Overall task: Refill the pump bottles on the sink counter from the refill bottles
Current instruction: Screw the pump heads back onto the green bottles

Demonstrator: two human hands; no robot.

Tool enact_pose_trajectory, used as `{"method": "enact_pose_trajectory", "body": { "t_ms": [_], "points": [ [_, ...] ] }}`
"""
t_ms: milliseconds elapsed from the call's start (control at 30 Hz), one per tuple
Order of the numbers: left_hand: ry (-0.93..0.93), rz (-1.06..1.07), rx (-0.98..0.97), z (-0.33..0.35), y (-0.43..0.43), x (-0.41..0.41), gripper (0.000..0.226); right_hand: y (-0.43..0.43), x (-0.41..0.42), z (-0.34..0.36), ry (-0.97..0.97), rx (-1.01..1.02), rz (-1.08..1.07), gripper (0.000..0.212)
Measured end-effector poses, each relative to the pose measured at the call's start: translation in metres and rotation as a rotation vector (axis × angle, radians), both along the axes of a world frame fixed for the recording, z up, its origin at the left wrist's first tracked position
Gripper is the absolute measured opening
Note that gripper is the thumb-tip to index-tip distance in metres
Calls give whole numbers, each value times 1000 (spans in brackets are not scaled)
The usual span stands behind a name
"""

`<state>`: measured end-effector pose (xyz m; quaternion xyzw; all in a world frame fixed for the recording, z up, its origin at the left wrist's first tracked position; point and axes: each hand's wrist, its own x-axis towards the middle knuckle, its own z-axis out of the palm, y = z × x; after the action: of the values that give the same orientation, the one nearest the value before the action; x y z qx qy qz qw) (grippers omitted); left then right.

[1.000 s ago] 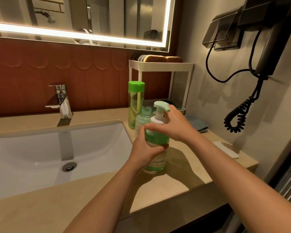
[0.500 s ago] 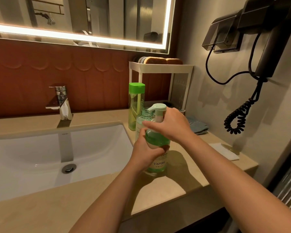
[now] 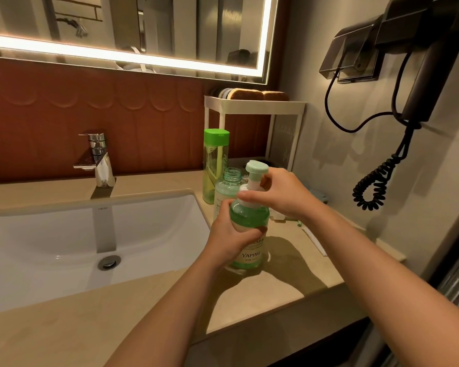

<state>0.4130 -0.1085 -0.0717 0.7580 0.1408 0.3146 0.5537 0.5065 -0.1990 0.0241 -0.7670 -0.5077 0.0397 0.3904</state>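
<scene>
At frame centre the left hand [image 3: 231, 234] wraps its fingers round the pump bottle [image 3: 249, 215], which stands on the tabletop [image 3: 143, 300] right of the sink [image 3: 64, 234]. The right hand [image 3: 281, 194] pinches the bottle's white collar under the pump head. Just behind stands an uncapped bottle [image 3: 229, 181], and farther back a green-capped bottle [image 3: 215, 160].

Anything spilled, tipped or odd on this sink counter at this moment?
No spill shows on the counter. The only oddity is that the small clear bottle behind the pump bottle stands uncapped. The pump bottle is upright, with the left hand holding its body and the right hand gripping the pump collar.
</scene>
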Motion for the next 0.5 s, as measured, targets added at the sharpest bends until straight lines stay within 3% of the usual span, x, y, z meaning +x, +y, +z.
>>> {"method": "enact_pose_trajectory", "body": {
  "t_ms": [133, 267, 333, 500],
  "points": [
    [4, -3, 4, -1, 1, 2, 74, 13, -7, -7, -72, -64, -121, 65],
    [12, -8, 0, 0, 0, 0, 68, 9, -14, -4, 428, -38, 140, 46],
    [3, -11, -1, 1, 0, -1, 65, 2, -8, -5, 544, -72, 212, 43],
    [-18, -27, -11, 0, 1, 0, 63, -11, -1, -1, 407, -114, 267, 34]
  ]
}}
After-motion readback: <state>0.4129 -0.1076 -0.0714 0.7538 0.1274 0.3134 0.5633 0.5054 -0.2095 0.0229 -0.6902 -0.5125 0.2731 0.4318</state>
